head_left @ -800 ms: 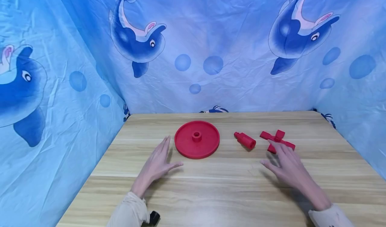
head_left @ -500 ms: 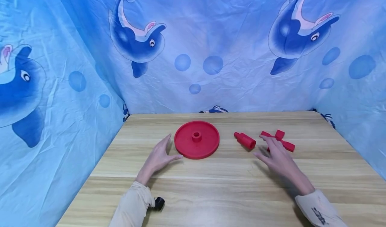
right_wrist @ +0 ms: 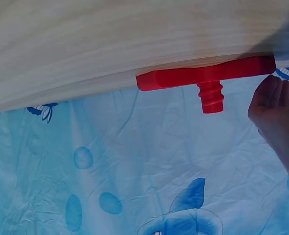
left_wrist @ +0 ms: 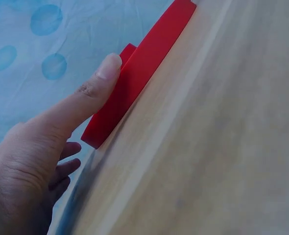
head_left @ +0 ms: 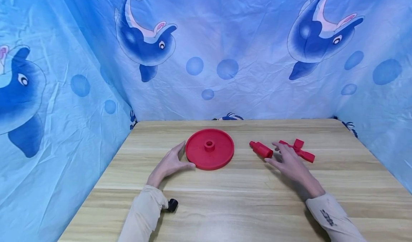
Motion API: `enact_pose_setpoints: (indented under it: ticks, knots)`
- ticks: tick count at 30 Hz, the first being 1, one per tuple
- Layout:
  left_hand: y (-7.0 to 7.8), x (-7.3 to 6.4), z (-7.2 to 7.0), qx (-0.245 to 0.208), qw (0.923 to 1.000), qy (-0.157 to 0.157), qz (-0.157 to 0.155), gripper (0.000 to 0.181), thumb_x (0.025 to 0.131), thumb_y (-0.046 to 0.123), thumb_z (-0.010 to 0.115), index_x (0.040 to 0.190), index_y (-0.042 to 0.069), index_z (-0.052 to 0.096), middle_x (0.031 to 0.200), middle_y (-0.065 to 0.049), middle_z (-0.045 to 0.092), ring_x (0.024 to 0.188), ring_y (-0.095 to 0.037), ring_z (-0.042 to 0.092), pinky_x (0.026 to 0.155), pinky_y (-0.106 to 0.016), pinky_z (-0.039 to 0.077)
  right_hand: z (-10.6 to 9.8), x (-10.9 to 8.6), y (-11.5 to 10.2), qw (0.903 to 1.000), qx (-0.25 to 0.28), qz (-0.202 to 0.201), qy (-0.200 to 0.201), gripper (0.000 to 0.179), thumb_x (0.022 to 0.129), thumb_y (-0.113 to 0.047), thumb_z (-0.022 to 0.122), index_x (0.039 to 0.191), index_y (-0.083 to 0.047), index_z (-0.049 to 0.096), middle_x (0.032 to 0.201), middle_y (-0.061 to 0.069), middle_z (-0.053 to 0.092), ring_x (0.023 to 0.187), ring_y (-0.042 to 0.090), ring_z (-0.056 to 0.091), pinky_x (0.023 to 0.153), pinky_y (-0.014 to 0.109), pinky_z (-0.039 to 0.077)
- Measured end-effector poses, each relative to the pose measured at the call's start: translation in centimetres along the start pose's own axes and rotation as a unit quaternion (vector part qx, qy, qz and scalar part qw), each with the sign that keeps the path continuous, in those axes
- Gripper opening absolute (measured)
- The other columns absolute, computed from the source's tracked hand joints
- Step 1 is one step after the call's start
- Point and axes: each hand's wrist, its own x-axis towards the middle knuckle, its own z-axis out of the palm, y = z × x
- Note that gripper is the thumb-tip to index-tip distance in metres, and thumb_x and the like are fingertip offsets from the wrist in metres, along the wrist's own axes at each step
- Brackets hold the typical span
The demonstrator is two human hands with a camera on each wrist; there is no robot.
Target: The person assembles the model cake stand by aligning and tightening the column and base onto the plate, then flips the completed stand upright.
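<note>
The spread left hand (head_left: 170, 163) skirts the rim of the red disc (head_left: 222, 154). The spread right hand (head_left: 291, 165) has a peg (head_left: 261, 149) leftward, a cross (head_left: 305, 155) rightward; bench (head_left: 225, 192) stretches between.

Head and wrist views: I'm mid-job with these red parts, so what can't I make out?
Head: part of the red cross piece is hidden behind the right hand.
Head: the inside of the red cylinder is too small to read.
Left wrist: the red disc is seen edge-on, hiding its top face; the left hand's thumb partly covers its hub.
Right wrist: the right edge cuts off the right hand.
</note>
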Motion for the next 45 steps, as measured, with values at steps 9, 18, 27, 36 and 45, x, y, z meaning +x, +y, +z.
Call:
enact_pose_setpoints:
  ticks: [9,18,27,36,45]
  knots:
    - [-0.4,0.6,0.1,0.002,1.0000,-0.008,-0.001,0.117,0.071,0.062,0.089,0.162,0.013,0.036,0.161,-0.009,0.041,0.149,-0.032,0.035,0.117,-0.058,0.033,0.6,0.7,0.2,0.9999,-0.007,-0.003,-0.006,0.073,0.092,-0.033,0.081,0.146,0.004,0.049,0.120,0.024,0.064,0.117,0.045,0.053,0.090,0.066,0.051]
    - [-0.3,0.9,0.1,-0.012,0.9999,-0.009,-0.005,0.114,0.070,0.059,0.092,0.162,0.015,0.038,0.158,-0.009,0.046,0.147,-0.033,0.038,0.116,-0.058,0.034,1.0,1.2,0.1,0.9995,-0.023,-0.022,0.006,0.071,0.090,-0.035,0.083,0.142,0.005,0.054,0.106,0.015,0.064,0.101,0.036,0.055,0.081,0.055,0.052]
    - [-0.4,0.9,0.3,-0.012,0.9999,-0.009,-0.008,0.115,0.071,0.059,0.091,0.163,0.016,0.037,0.160,-0.009,0.044,0.148,-0.032,0.037,0.117,-0.056,0.035,1.2,1.4,0.1,0.9995,-0.020,-0.023,0.012,0.064,0.090,-0.025,0.082,0.139,0.007,0.056,0.112,0.019,0.064,0.097,0.034,0.055,0.079,0.051,0.053]
    - [-0.5,0.9,0.4,-0.013,0.9998,-0.009,-0.011,0.115,0.071,0.058,0.091,0.163,0.017,0.036,0.161,-0.009,0.042,0.149,-0.032,0.035,0.117,-0.055,0.034,0.8,1.5,-0.4,0.9994,0.010,-0.005,0.034,0.058,0.092,-0.017,0.080,0.139,0.006,0.056,0.124,0.026,0.061,0.110,0.042,0.058,0.090,0.061,0.054]
    - [-0.7,0.9,0.4,-0.022,0.9997,-0.005,-0.006,0.113,0.072,0.056,0.092,0.162,0.016,0.038,0.160,-0.008,0.043,0.148,-0.031,0.036,0.117,-0.055,0.034,0.1,2.2,-1.5,0.9953,0.060,-0.033,0.069,0.058,0.089,-0.013,0.083,0.138,0.005,0.059,0.123,0.022,0.064,0.106,0.037,0.060,0.093,0.058,0.053]
